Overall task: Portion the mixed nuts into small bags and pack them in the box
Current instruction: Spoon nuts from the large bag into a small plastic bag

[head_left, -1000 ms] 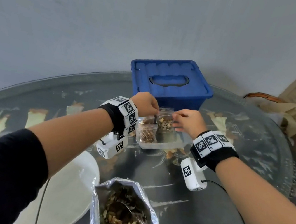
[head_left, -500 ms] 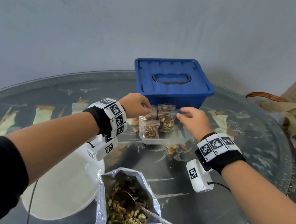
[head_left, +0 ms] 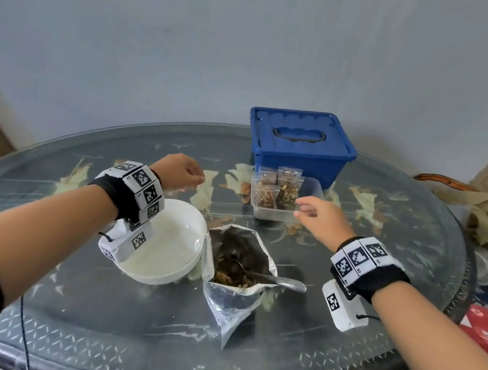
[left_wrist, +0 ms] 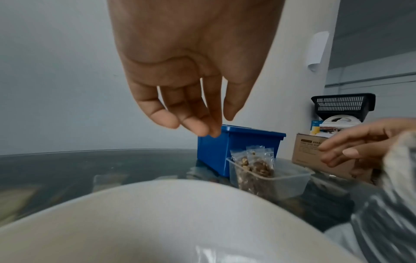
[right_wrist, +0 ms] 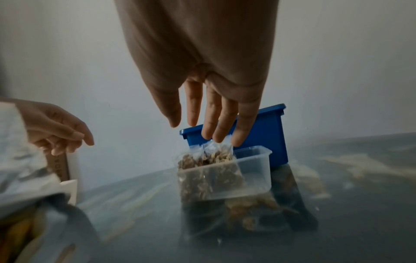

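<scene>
While small clear bags (head_left: 280, 192) of nuts stand upright in the clear tub (head_left: 310, 192) near the table's (head_left: 403, 242) far edge, kept together for packing, left hand (head_left: 179, 171) and right hand (head_left: 319, 217) hover relaxed, grasping nothing; crinkled foil pouch (head_left: 231, 298) and smooth round bowl (head_left: 173, 237) sit nearer, blue lidded box (head_left: 300, 142) rigid behind

Soft, even daylight fills the head view; the glass surface (head_left: 382, 270) carries pale glare. Both wrist views are dimmer, with smeared edges and wide-angle bending.

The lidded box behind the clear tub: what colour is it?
Blue, clearest in the head view.
</scene>
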